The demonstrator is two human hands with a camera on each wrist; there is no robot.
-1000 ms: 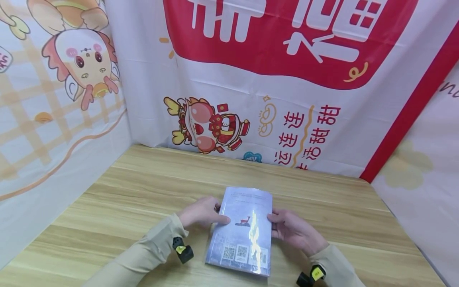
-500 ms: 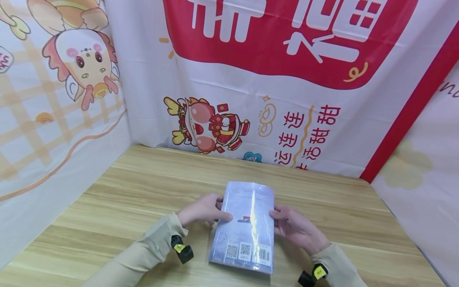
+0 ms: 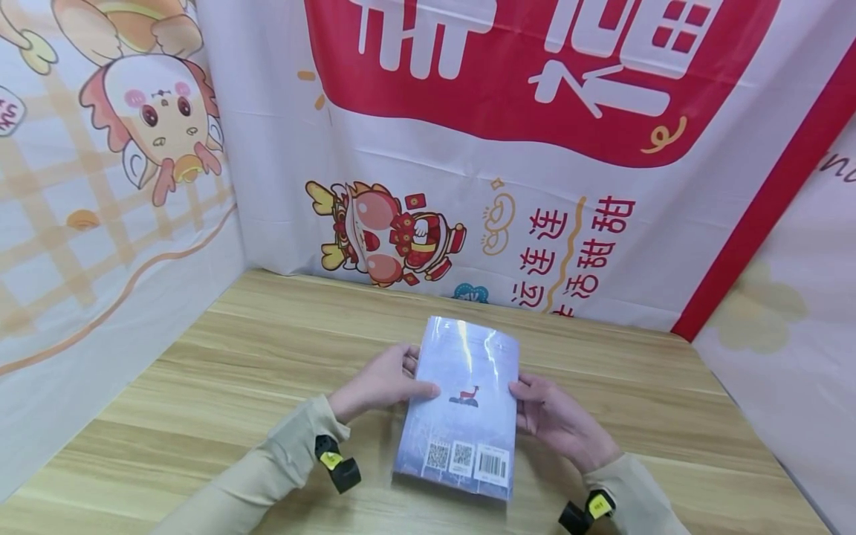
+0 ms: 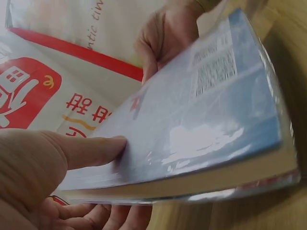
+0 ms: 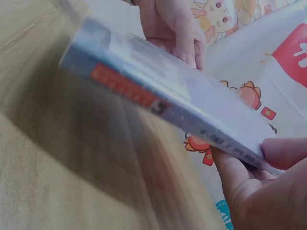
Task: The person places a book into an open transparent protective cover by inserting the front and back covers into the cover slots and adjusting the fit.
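A pale blue book [image 3: 461,423] in a glossy clear cover is held between both hands, its back with a small red deer, two QR codes and a barcode facing up. My left hand [image 3: 384,383] grips the left long edge, thumb on top and fingers underneath. On the opposite edge, my right hand [image 3: 562,420] pinches the book near its spine, thumb above. In the left wrist view the cream page edges of the book [image 4: 230,172] show. The right wrist view shows the spine of the book [image 5: 182,117] with a red label, raised over its shadow on the table.
The light wood-grain table [image 3: 267,357] spreads around the hands. Behind it hangs a white and red printed cloth [image 3: 414,141] with cartoon figures, and another printed cloth [image 3: 134,245] lines the left side. A small black camera [image 3: 337,464] sits on the left wrist.
Both hands have lifted the book, and it has moved slightly away and to the right. Its far end has risen, and the glare on the cover has shifted.
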